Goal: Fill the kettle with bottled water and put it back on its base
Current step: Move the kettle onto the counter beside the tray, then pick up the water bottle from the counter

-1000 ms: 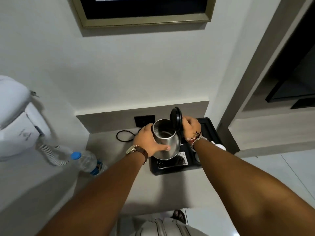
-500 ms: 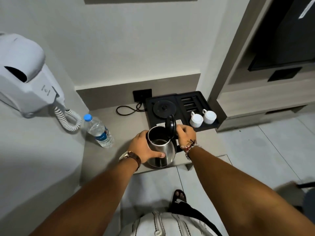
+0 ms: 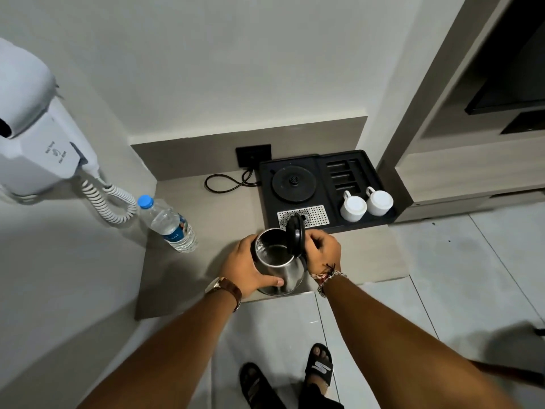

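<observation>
While both of a person's bare hands hold it, a small stainless-steel kettle (image 3: 279, 268) sits near the front edge of a smooth grey counter (image 3: 212, 231). Its body is a shiny cylinder, and its round black plastic lid (image 3: 295, 239) stands hinged upright, showing a gleaming metal interior. The left hand (image 3: 246, 265) wraps around the kettle's left side, thumb across the front wall, with a brown leather watch strap (image 3: 228, 289) on the wrist. The right hand (image 3: 321, 253) is closed around the black handle behind the lid; a beaded and threaded bracelet (image 3: 327, 277) circles that wrist.

Behind the kettle lies a black moulded plastic tray (image 3: 380, 184). On it are the flat round black base (image 3: 292, 183), uncovered, a perforated metal drip grate (image 3: 317, 215), and two white ceramic cups (image 3: 366, 203) turned upside down side by side. A black cord (image 3: 224, 184) loops from the tray to a dark wall socket (image 3: 253, 155).

To the left, well apart from the kettle, stands a clear ribbed plastic water bottle (image 3: 169, 224), blue cap on, leaning slightly in this wide view. A white wall-mounted hair dryer (image 3: 32, 125) with a coiled cord hangs beyond it. Below, black slide sandals (image 3: 318, 369) rest on pale glossy floor tiles.
</observation>
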A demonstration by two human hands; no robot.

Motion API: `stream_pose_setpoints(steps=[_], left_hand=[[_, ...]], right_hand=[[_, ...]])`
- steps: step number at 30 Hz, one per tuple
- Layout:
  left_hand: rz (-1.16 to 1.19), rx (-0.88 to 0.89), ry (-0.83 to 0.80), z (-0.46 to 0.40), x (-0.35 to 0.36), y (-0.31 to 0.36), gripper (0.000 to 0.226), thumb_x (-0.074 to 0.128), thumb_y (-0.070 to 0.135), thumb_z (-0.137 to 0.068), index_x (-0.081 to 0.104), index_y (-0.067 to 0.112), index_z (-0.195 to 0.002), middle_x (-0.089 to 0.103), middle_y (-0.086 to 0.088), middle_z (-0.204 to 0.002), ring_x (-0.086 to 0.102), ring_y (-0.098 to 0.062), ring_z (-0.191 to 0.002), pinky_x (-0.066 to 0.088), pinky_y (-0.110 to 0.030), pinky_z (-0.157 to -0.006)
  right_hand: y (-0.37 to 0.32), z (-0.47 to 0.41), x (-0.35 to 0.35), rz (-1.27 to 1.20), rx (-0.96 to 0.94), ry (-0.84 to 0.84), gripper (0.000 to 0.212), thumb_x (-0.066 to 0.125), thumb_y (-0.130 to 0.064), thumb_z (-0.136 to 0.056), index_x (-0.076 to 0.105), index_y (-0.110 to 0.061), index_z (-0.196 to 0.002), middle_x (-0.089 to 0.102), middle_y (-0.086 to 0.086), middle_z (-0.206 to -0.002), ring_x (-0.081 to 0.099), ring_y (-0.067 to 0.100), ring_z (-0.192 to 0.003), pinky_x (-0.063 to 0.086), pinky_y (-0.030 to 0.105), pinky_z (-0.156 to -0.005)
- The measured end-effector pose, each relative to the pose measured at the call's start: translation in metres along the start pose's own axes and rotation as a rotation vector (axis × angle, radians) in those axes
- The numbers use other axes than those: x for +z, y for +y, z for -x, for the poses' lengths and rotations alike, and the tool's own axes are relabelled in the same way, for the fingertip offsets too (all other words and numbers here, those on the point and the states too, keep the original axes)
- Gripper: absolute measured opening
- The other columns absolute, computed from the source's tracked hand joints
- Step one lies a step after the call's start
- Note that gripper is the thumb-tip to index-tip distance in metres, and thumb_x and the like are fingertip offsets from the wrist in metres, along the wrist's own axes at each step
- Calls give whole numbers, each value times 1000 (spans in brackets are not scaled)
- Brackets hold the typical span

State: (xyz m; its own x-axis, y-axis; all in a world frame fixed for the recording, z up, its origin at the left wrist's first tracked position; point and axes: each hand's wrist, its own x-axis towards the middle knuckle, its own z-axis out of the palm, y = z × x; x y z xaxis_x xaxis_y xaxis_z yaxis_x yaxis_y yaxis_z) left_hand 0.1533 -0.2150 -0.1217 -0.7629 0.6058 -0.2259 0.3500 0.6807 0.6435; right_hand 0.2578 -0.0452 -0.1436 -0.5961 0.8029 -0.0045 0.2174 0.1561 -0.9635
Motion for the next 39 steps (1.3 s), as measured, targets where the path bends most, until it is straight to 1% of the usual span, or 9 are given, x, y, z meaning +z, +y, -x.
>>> stream_pose_setpoints(steps=[3,5,9,18,22,25,31,34,39], left_hand=[[-4,21,-21,-1,1,-5,121,95,64,-32,46,35,-139,59,14,-133,57,-10,-115,43,-20,-90],[-12,33,-36,0,0,-7,124,96,63,-33,45,33,-142,58,12,-136,57,-11,-118,42,-19,-94],[-32,70,-55,0,-1,-7,123,97,56,-42,39,31,-148,54,6,-143,54,-14,-123,36,-17,-94],[-249,41,-69,30,-23,-25,120,81,53,-75,6,19,-162,18,-5,-168,14,-27,-155,21,-38,-122],[-338,218,390,36,-76,-36,72,76,30,-81,51,10,-145,51,-12,-148,43,-39,-138,39,-52,-112],[-474,207,634,15,-129,-38,55,67,30,-84,57,14,-135,56,-11,-137,50,-39,-121,46,-49,-101],[-654,-119,292,-20,-187,-56,61,53,16,-94,40,26,-152,37,-2,-155,43,-38,-129,48,-51,-99],[-617,-75,319,-30,-195,-60,53,52,6,-93,50,22,-144,47,-10,-145,48,-41,-123,48,-52,-100],[-571,-64,450,-33,-205,-54,32,60,33,-100,62,13,-125,58,-17,-122,55,-41,-109,50,-50,-91]], right_hand=[[9,6,-2,25,-83,-25,33,53,-51,-86,74,-26,-86,73,5,-86,66,16,-81,54,40,-74],[22,20,-7,99,-184,-60,53,44,-59,-94,71,-20,-118,72,5,-118,65,18,-112,54,51,-95],[33,43,-12,559,-294,-118,110,34,-92,-81,22,-20,-163,20,5,-172,5,26,-162,13,52,-127],[7,44,13,771,-284,-57,105,52,-87,-78,45,-9,-147,53,14,-147,41,37,-142,32,55,-120],[14,40,11,772,-341,-35,99,53,-86,-76,51,-8,-137,58,16,-136,46,39,-133,34,56,-116],[12,35,11,774,-332,-68,101,54,-87,-74,52,-7,-135,59,17,-136,45,40,-135,35,57,-117],[9,36,10,807,-310,-86,102,51,-87,-74,52,-6,-136,60,18,-136,45,40,-136,37,58,-117],[7,37,10,810,-308,-85,103,50,-88,-74,51,-6,-136,60,18,-135,46,39,-135,36,57,-117],[7,36,9,820,-298,-100,102,52,-89,-75,50,-8,-138,58,16,-137,44,37,-138,35,56,-119]])
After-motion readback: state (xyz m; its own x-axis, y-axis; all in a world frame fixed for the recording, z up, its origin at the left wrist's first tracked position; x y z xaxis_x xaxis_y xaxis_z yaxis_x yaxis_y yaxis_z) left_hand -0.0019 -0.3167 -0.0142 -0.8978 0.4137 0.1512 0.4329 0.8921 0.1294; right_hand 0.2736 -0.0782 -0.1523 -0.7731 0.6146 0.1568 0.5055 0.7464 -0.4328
